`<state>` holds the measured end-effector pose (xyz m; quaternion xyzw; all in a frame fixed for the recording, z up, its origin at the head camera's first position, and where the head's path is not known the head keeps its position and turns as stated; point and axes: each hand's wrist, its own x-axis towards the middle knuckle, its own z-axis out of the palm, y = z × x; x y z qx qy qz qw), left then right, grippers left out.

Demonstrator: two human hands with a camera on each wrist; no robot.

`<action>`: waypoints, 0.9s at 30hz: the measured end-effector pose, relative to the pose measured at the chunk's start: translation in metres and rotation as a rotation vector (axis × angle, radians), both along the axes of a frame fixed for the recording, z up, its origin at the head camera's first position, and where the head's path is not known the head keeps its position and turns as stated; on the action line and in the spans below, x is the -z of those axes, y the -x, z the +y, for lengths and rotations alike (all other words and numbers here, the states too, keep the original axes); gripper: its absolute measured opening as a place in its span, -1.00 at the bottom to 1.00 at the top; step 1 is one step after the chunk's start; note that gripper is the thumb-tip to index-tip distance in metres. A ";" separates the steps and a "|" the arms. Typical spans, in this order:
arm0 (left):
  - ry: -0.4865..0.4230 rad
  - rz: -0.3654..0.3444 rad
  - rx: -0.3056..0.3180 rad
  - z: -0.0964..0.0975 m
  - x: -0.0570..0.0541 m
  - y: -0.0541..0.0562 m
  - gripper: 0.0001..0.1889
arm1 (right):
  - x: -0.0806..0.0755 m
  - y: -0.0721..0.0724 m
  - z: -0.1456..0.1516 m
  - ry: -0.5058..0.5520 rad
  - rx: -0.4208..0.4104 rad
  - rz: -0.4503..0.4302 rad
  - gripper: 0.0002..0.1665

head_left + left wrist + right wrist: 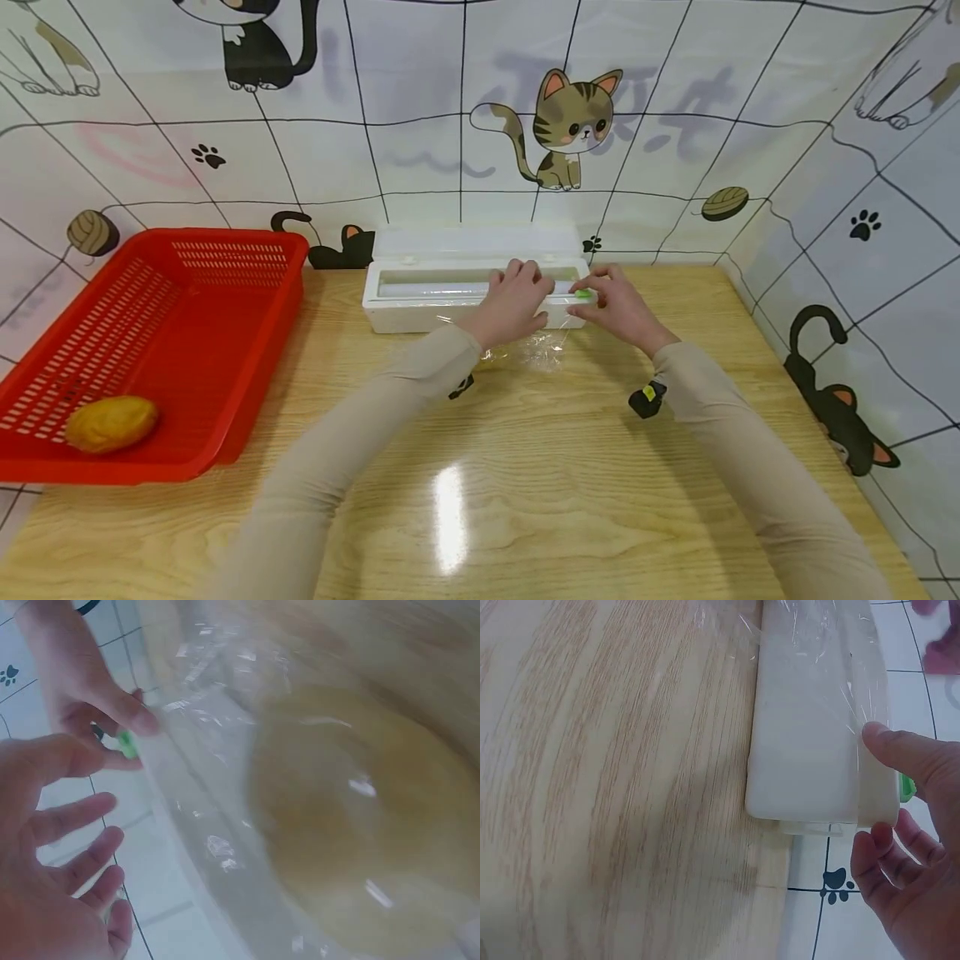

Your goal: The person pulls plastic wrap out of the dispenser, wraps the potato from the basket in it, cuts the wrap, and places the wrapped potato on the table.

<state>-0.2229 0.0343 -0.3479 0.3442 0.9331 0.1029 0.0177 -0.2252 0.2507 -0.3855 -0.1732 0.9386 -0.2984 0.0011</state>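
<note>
A white cling film dispenser box [405, 318] stands at the back of the table with its lid [480, 242] raised. Inside lies a roll of cling film [435, 289], and a loose crumpled piece of film [542, 350] hangs over the front. My left hand [513, 302] hovers over the middle of the box; its fingers [90, 859] are spread and loosely bent around nothing. At the box's right end, my right hand [618, 307] grips the rim, thumb [900, 750] on the front and fingertips at the end. Beside those fingers sits a green slider [584, 293], partly hidden.
To the left stands a red plastic basket [225, 417] with a yellow, potato-like item [112, 423] in it. Behind and to the right rise walls [420, 158] covered in cat-print tile sheeting. The wooden table [540, 500] stretches forward from the box.
</note>
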 end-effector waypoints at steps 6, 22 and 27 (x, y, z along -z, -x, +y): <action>0.063 0.041 0.000 0.046 -0.002 0.006 -0.63 | 0.004 0.003 0.005 0.053 -0.018 -0.024 -0.52; 0.050 0.047 -0.187 0.080 0.005 0.015 -0.74 | 0.002 0.017 0.010 0.097 0.000 -0.149 -0.45; 0.052 0.056 -0.202 0.084 0.010 0.016 -0.78 | 0.000 0.017 0.010 0.100 0.020 -0.188 -0.45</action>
